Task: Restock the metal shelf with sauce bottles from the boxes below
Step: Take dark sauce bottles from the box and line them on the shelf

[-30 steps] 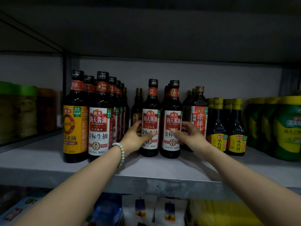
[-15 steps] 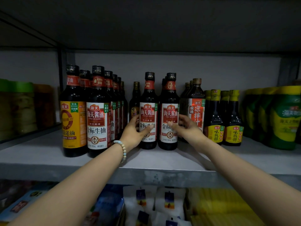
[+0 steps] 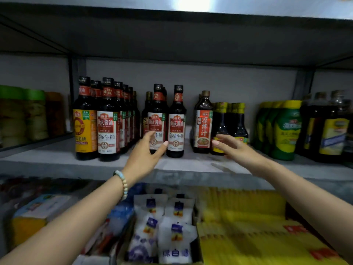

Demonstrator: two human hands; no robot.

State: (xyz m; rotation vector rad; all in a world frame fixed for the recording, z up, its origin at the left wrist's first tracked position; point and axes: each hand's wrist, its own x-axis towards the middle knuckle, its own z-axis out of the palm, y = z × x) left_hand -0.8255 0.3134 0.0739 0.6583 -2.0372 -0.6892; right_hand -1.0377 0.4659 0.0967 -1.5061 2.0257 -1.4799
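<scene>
Two dark soy sauce bottles with red-and-white labels stand upright side by side on the grey metal shelf [image 3: 57,159], the left one [image 3: 157,111] and the right one [image 3: 177,119]. My left hand [image 3: 147,155] hovers in front of the left bottle with fingers spread, holding nothing; whether it touches the bottle is unclear. My right hand [image 3: 235,148] is off to the right, in front of the small yellow-labelled bottles [image 3: 221,127], fingers extended and empty. Behind the pair, more bottles are mostly hidden.
A row of taller soy bottles [image 3: 108,119] fills the shelf's left. A red-labelled dressing bottle [image 3: 203,121], green squeeze bottles [image 3: 286,129] and dark bottles [image 3: 332,127] line the right. Jars [image 3: 23,115] sit far left. White bags [image 3: 164,226] and yellow packs [image 3: 248,226] lie below.
Both hands have let go of the two bottles and drawn back. My right hand has swung right, away from the right bottle. The view has tilted and pulled back.
</scene>
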